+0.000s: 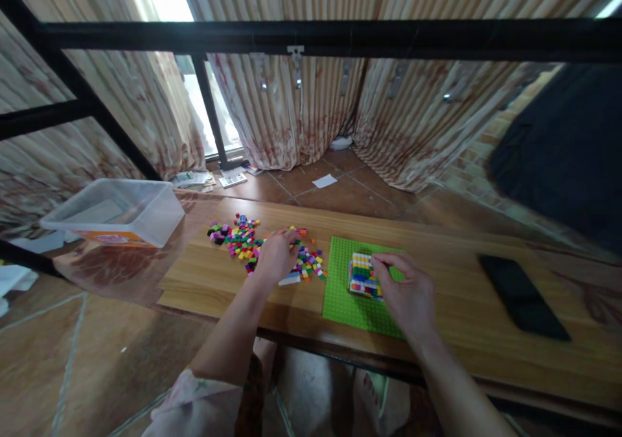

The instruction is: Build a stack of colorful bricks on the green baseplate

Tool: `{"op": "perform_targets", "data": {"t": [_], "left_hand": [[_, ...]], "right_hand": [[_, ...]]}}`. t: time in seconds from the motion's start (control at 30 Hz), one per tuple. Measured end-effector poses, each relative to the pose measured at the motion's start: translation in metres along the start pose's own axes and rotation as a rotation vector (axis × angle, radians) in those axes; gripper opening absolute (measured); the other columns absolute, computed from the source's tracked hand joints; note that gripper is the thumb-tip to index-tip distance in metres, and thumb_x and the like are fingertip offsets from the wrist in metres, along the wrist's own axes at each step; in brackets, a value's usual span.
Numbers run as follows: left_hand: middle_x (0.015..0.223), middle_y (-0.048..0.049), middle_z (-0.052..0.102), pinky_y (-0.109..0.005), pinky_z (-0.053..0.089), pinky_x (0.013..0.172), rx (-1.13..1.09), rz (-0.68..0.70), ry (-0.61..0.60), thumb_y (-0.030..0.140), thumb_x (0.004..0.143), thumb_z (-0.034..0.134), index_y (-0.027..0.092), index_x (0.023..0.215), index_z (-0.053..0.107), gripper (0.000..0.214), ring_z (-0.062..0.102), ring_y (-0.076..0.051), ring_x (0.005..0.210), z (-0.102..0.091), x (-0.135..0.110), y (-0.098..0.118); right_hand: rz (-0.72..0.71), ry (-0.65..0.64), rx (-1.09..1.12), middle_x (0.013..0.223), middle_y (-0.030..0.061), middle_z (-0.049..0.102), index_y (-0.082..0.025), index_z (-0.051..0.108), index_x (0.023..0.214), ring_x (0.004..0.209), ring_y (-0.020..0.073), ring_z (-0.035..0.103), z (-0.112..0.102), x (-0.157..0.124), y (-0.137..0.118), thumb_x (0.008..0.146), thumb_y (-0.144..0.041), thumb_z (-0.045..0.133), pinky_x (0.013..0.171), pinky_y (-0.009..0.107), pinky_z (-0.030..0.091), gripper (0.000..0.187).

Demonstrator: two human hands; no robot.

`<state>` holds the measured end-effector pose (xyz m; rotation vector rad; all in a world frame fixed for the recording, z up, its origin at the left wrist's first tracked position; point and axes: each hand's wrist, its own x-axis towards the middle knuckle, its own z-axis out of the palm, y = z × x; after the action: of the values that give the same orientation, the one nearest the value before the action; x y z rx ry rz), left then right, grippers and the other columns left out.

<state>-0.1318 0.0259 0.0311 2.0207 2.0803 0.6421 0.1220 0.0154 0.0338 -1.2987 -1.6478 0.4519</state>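
Many small coloured toy building bricks [243, 237] lie in a loose pile on a wooden bench top. My left hand [276, 257] reaches over the pile's right part, fingers bent and apart, covering some of the bricks. On a green studded baseplate [340, 301] sits a low block built from coloured bricks [362, 273], with rows of white, yellow, green and blue. At its right edge, my right hand [405, 289] has thumb and forefinger pinched together; whatever is between them is hidden. The hand covers part of the baseplate.
A clear plastic box [160, 213] with an orange label stands left of the bench top [194, 288]. A white piece [290, 279] lies beside my left wrist. On the right rests a black phone-like slab [522, 297]. A black metal bar [340, 38] crosses before the curtains.
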Motion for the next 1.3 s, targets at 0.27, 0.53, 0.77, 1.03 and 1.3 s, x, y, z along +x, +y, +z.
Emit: {"op": "perform_targets", "data": {"t": [0.27,0.53,0.77,1.03,1.3], "left_hand": [[0.091,-0.003,0.071,-0.028,0.051,0.078,-0.512,0.261,-0.043,0.021,0.087,0.056,0.019,0.097,0.068,0.015,0.065,-0.015,0.082,0.004,-0.026,0.058],[0.105,-0.0056,0.07,-0.038,0.046,0.092,-0.463,0.405,0.117,0.026,0.087,0.063,0.023,0.098,0.072,0.015,0.062,-0.02,0.1,0.039,-0.046,0.093],[0.111,-0.0071,0.065,-0.041,0.044,0.09,-0.313,0.36,0.191,0.028,0.087,0.062,0.027,0.101,0.074,0.018,0.057,-0.022,0.101,0.057,-0.051,0.093],[0.118,-0.007,0.063,-0.041,0.045,0.091,-0.332,0.335,0.223,0.027,0.089,0.059,0.029,0.103,0.074,0.02,0.054,-0.022,0.105,0.063,-0.054,0.097],[0.116,-0.0057,0.064,-0.041,0.044,0.094,-0.472,0.224,0.255,0.025,0.086,0.065,0.031,0.101,0.075,0.02,0.055,-0.021,0.107,0.07,-0.058,0.099]], "right_hand": [[0.08,0.06,0.042,0.083,0.0055,0.071,-0.021,0.072,0.08,0.081,0.0211,0.065,-0.012,0.007,0.005,0.083,-0.037,0.058,0.079,0.037,0.051,0.022],[0.058,-0.017,0.06,0.085,0.0054,0.071,-0.019,0.072,0.083,0.083,0.0197,0.065,-0.014,0.005,0.0,0.084,-0.033,0.056,0.08,0.034,0.049,0.02],[0.061,-0.063,0.022,0.086,0.0052,0.071,-0.02,0.071,0.082,0.082,0.0195,0.066,-0.017,0.003,-0.001,0.085,-0.033,0.056,0.079,0.033,0.049,0.021],[0.079,-0.176,-0.053,0.087,0.0059,0.072,-0.021,0.073,0.081,0.078,0.0195,0.066,-0.02,0.001,0.0,0.084,-0.034,0.054,0.076,0.033,0.049,0.023],[0.129,-0.309,-0.213,0.08,0.0043,0.075,-0.023,0.076,0.079,0.069,0.0202,0.065,-0.028,-0.006,-0.006,0.086,-0.038,0.054,0.065,0.031,0.044,0.028]]}}
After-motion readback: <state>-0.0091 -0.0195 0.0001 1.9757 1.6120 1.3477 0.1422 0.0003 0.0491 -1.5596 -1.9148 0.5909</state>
